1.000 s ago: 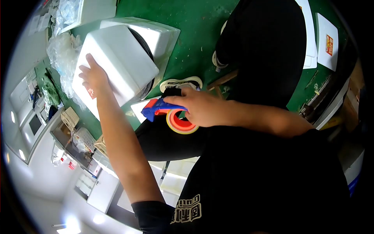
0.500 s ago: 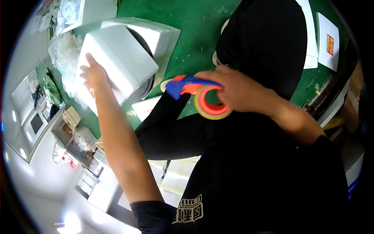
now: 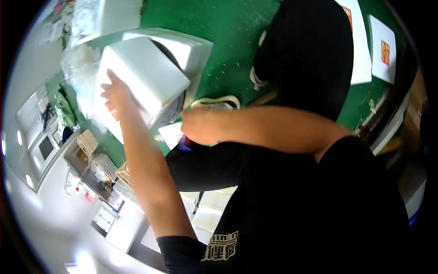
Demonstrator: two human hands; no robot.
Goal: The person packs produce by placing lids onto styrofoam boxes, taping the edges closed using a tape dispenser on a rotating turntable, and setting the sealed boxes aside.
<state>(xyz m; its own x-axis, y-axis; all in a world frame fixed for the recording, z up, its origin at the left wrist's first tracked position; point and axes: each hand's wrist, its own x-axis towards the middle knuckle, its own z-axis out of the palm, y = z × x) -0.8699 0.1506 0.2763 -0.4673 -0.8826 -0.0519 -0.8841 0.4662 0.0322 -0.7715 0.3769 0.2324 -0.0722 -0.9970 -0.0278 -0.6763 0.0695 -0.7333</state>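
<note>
My left hand (image 3: 118, 95) lies with its fingers spread on the side of a white foam box (image 3: 145, 68). The box is tilted against another white box (image 3: 194, 45), and a dark round edge shows between them. My right hand (image 3: 201, 125) is closed around a tape dispenser (image 3: 185, 144), just beside the lower corner of the tilted box. Only a bit of the dispenser's blue part is visible; the hand covers the tape roll. A flat white piece (image 3: 170, 134) lies on the floor close to that hand.
Clear plastic bags (image 3: 81, 64) bunch up left of the boxes, near a further white box (image 3: 119, 18). Flat white panels with red-orange labels (image 3: 383, 50) lie at the right on the green floor (image 3: 232, 50). My shoe (image 3: 228, 101) and bent legs are close by.
My right hand has swung left and toward the foam box with the tape dispenser, whose roll has gone out of sight. My left hand stays on the box.
</note>
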